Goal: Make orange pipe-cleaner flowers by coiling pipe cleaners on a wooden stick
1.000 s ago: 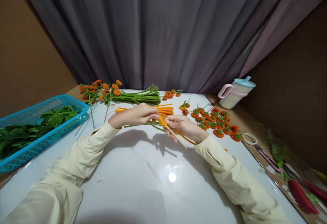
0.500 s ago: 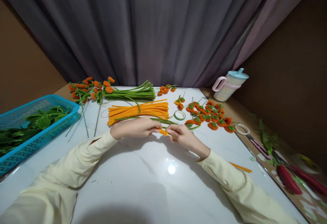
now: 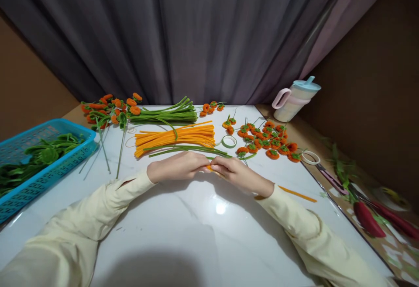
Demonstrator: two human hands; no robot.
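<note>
My left hand (image 3: 183, 165) and my right hand (image 3: 236, 171) meet over the middle of the table, fingertips closed on a small piece of orange pipe cleaner (image 3: 209, 167). Most of that piece is hidden by my fingers. Right behind my hands lie green pipe cleaners (image 3: 193, 149). Beyond them is a bundle of orange pipe cleaners (image 3: 176, 137), with a green bundle (image 3: 166, 115) farther back. A roll of green tape (image 3: 228, 142) rests to the right of the orange bundle. One loose orange pipe cleaner (image 3: 298, 194) lies past my right wrist.
Many small orange pipe-cleaner pieces with green tops (image 3: 262, 140) spread at the right. Orange flowers on stems (image 3: 111, 105) lie back left, near a blue basket (image 3: 49, 171) of green leaves. A tumbler (image 3: 293, 101), pink-handled scissors (image 3: 332, 180) and red-handled pliers (image 3: 368, 219) are along the right.
My hands have drawn closer together, covering more of the orange piece between the fingertips. The whole view has shifted slightly; the things on the table lie as before.
</note>
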